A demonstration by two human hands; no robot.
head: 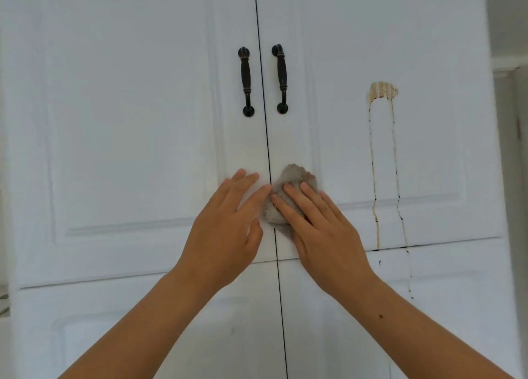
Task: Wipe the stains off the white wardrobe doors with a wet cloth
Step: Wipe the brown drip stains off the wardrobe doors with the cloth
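1. Head view looks at two white wardrobe doors, the left door (128, 121) and the right door (428, 156), which meet at a dark vertical seam with a pair of dark handles (246, 81) flanking it.
2. The right hand (323, 236) lies flat on a crumpled grey-beige cloth (294, 178), fingers spread and extended, pressing it against the right door just beside the seam. A flat palm rather than a closed fist likely spreads pressure across the cloth so it rubs the panel evenly.
3. The left hand (228, 230) rests open on the left door, fingers splayed and holding nothing, its fingertips touching or nearly touching the cloth's edge. It appears placed there to brace the body, and perhaps to keep the door from shifting under the rubbing.
4. The cloth sits mostly under the right hand's fingers, with a bunched part showing above the fingertips and a little more to the left of the index finger.
5. The stain (383, 90), a tan smear with two thin brown drips (373, 164) running down past the panel's lower edge onto the door below, lies well apart from the cloth, to the right and higher.
6. Judging by this, the visible staining is not yet wiped; the cloth would need to travel right and upward to reach it.
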